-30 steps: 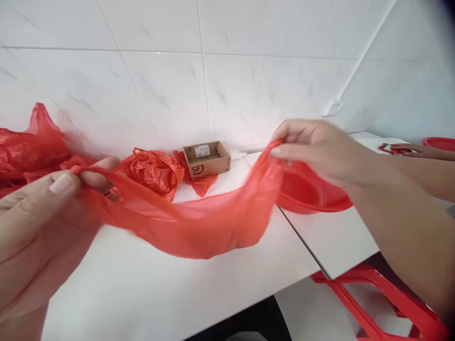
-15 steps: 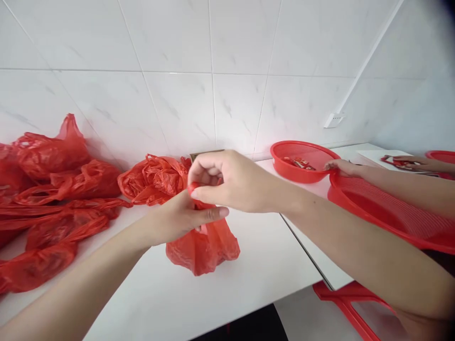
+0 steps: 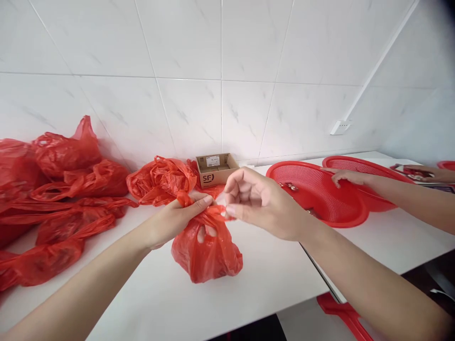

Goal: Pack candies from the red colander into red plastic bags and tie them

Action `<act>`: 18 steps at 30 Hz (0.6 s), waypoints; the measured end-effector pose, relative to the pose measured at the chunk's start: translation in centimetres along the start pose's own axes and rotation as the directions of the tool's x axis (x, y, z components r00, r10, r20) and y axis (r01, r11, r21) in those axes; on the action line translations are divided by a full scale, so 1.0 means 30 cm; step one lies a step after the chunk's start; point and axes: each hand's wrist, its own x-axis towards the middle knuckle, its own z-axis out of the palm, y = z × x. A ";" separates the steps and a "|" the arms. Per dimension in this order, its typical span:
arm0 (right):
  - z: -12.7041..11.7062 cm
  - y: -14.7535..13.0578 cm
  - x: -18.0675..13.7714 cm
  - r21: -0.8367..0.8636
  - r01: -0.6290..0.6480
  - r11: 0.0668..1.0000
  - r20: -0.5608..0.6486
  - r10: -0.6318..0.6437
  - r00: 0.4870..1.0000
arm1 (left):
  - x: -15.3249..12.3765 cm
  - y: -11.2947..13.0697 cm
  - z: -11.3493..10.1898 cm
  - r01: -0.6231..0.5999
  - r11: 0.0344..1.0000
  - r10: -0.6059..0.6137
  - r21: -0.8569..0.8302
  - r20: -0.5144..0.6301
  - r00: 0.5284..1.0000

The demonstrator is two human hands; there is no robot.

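Note:
A red plastic bag (image 3: 213, 255) hangs down to the white table in front of me, its top bunched and twisted. My left hand (image 3: 181, 213) is closed on the gathered neck, thumb on top, with a loop of plastic above the fingers. Between the thumb and fingertips of my right hand (image 3: 259, 201) a short end of the bag is pinched and drawn to the right. Through a gap near the bag's neck some of my left fingers show. What lies inside the bag is hidden.
Several filled red bags (image 3: 71, 161) lie to the left, with a crumpled red bag heap (image 3: 163, 177) by the wall. A small cardboard box (image 3: 216, 170) stands behind my hands. At right, another person's hand (image 3: 350, 177) is at two red baskets (image 3: 341, 208), one holding small packets.
My right hand has moved right, pulling an end of the bag away from my left hand. The other person's baskets have shifted, one now tilted in front of the other. The box has come into view.

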 end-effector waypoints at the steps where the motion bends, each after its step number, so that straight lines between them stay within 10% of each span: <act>1: 0.005 -0.005 -0.006 0.067 -0.006 0.998 0.051 0.002 0.999 | -0.010 0.004 -0.002 -0.034 0.998 0.033 0.056 0.021 0.999; 7: 0.044 0.138 0.030 -0.026 0.017 1.000 -0.149 -0.020 0.989 | -0.037 -0.003 0.012 -0.183 0.940 0.182 0.287 0.029 0.983; 18: 0.055 0.324 0.019 0.203 -0.269 0.942 0.215 0.225 0.950 | -0.005 -0.166 0.092 -0.215 0.607 0.510 0.765 -0.167 0.844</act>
